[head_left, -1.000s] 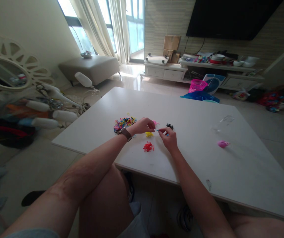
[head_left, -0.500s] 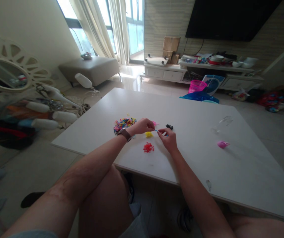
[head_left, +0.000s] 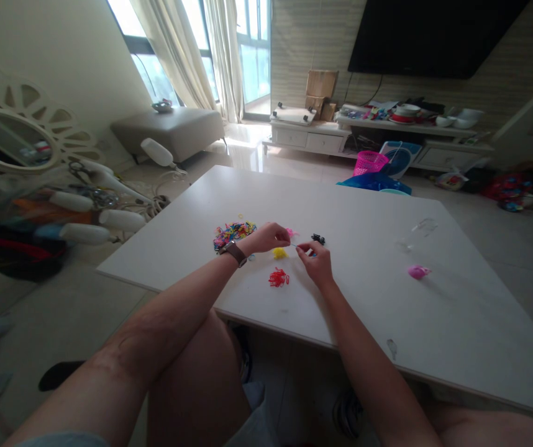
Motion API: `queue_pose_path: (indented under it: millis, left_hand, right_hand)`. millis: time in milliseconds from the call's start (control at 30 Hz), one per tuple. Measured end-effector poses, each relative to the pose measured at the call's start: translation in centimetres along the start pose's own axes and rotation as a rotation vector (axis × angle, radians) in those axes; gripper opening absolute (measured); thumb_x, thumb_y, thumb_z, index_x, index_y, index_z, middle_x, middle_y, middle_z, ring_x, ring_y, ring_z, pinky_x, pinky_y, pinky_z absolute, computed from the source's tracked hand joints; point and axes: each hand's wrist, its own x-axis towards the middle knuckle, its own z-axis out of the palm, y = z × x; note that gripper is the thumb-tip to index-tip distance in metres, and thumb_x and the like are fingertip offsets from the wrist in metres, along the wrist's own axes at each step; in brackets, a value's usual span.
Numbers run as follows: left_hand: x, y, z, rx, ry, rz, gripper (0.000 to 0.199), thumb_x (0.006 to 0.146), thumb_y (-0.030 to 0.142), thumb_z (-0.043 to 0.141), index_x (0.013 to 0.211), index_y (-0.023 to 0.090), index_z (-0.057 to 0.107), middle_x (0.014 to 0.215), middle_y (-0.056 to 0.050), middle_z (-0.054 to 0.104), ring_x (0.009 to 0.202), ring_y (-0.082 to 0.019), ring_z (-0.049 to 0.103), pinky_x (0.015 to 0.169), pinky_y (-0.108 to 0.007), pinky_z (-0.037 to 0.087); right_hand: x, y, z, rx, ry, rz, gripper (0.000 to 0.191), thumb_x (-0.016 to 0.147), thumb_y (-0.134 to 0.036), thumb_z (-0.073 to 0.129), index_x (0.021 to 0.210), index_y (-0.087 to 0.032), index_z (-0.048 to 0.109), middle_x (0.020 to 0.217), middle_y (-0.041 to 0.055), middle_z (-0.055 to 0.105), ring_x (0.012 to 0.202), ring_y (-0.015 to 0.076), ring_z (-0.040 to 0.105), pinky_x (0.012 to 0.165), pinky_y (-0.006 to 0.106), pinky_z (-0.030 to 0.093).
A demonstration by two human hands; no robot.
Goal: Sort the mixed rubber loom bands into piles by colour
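Note:
Between my two hands a small blue band [head_left: 293, 245] is stretched. My left hand [head_left: 273, 236], with a watch on its wrist, pinches one end; my right hand [head_left: 314, 257] pinches the other, with more blue showing by its fingers. A mixed pile of coloured bands [head_left: 235, 234] lies left of my left hand. Below the hands are a yellow heap [head_left: 279, 252] and a red heap [head_left: 278, 277]. A pink heap [head_left: 291, 233] is partly hidden behind my left hand, and a black heap [head_left: 318, 238] lies behind my right hand.
On the right of the white table [head_left: 364, 298] lie a pink object [head_left: 418, 271] and a clear container [head_left: 425, 228]. A small clear piece [head_left: 391, 347] is near the front edge. A pink basket [head_left: 369, 162] stands beyond the table.
The blue band looks thinner and slightly more stretched, with my right hand a touch further right. The rest looks the same.

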Motion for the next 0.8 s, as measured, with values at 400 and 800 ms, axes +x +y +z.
queue_pose_path:
  millis: [400,800]
  left_hand:
    - [-0.05,0.25,0.02,0.0,-0.006,-0.021,0.015,0.081,0.022,0.07,0.084,0.01,0.079,0.07,-0.005,0.072,0.063,-0.013,0.06,0.063,-0.024,0.043]
    - [-0.02,0.18,0.13,-0.023,-0.004,-0.019,0.015,0.08,0.021,0.069,0.082,0.01,0.079,0.069,-0.005,0.072,0.063,-0.013,0.058,0.062,-0.024,0.042]
  right_hand:
    - [-0.02,-0.13,0.01,0.003,0.007,0.005,0.018,0.085,-0.035,0.066,0.079,-0.02,0.073,0.079,0.0047,0.072,0.065,0.0162,0.058,0.06,0.03,0.047]
    - [-0.02,-0.22,0.01,0.009,0.005,0.006,0.019,0.086,-0.036,0.065,0.08,-0.02,0.073,0.081,0.0052,0.072,0.066,0.0168,0.059,0.06,0.03,0.047]
